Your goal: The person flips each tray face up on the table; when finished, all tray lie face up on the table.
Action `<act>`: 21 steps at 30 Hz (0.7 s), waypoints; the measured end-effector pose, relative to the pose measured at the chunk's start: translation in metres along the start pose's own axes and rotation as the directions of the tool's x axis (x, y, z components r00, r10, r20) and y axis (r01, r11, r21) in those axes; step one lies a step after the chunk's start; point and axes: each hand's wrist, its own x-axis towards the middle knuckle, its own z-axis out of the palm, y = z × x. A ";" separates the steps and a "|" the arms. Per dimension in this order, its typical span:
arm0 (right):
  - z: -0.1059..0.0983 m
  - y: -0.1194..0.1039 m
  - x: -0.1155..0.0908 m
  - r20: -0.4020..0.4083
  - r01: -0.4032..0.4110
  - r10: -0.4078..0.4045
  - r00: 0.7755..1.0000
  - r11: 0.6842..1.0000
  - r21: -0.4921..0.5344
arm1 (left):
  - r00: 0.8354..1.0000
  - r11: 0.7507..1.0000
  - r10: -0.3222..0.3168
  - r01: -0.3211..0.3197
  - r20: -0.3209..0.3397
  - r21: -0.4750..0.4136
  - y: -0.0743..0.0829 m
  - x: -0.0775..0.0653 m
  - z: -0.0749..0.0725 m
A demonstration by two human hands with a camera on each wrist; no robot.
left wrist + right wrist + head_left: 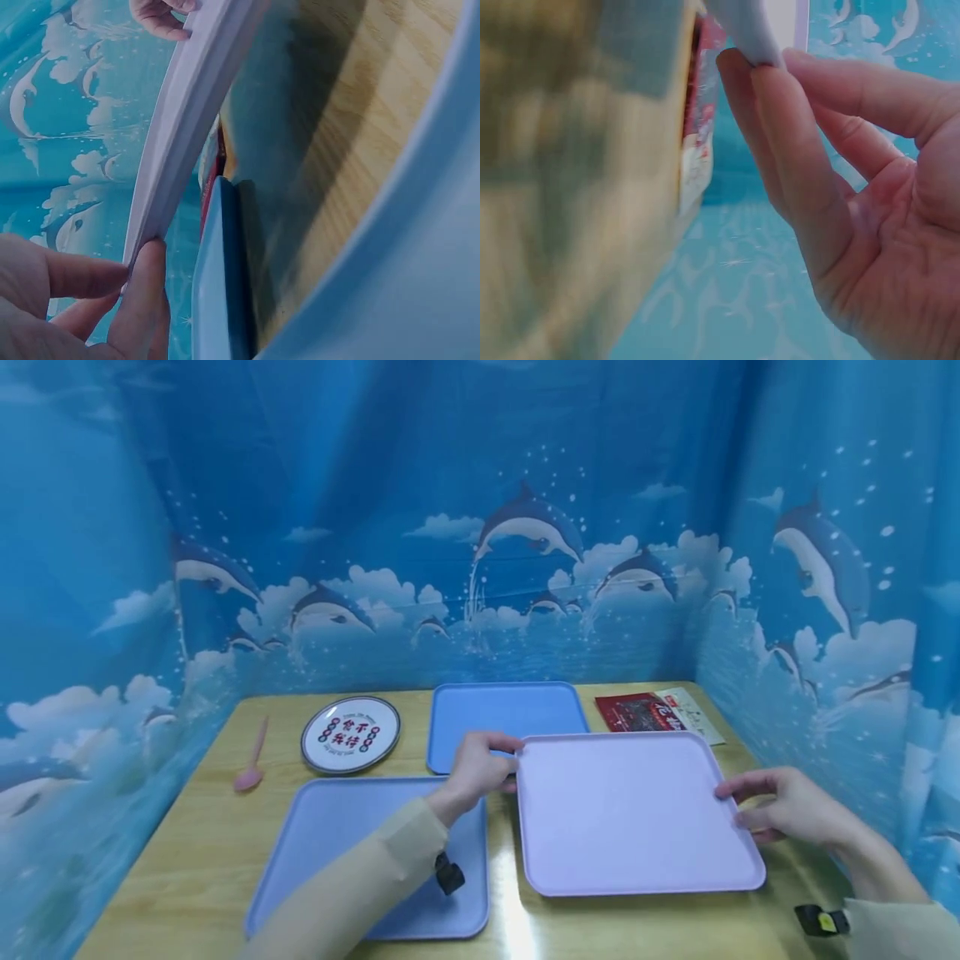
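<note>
A pale pink-lilac tray is held above the table by both hands, its underside raised off the wood in the left wrist view. My left hand pinches its left edge near the far corner, thumb and fingers on either side of the rim. At the opposite side, my right hand pinches the right edge between thumb and fingers. Below my left forearm lies a periwinkle tray, partly covered by the sleeve. Behind the raised tray rests a blue tray.
A round plate with red characters sits at the back left, beside a pink spoon. Red and white food packets lie at the back right, partly behind the raised tray. A dolphin-print curtain encloses the wooden table.
</note>
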 end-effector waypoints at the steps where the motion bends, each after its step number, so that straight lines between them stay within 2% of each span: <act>1: 0.001 0.002 0.001 0.001 -0.008 0.008 1.000 1.000 0.007 | 1.000 1.000 0.001 -0.001 -0.002 0.014 -0.001 0.000 0.002; 9: 0.008 0.018 0.007 0.017 -0.054 0.053 0.998 0.998 0.040 | 1.000 0.987 -0.016 0.015 0.002 0.159 -0.010 0.003 0.009; 16: 0.011 0.025 0.009 0.090 -0.027 0.021 0.996 0.997 0.066 | 0.999 0.939 -0.040 0.034 0.009 0.341 -0.009 0.003 0.009; 21: 0.017 0.027 0.008 0.109 -0.041 0.034 0.993 0.997 0.066 | 0.996 0.914 -0.060 0.025 0.073 0.405 -0.007 0.001 0.008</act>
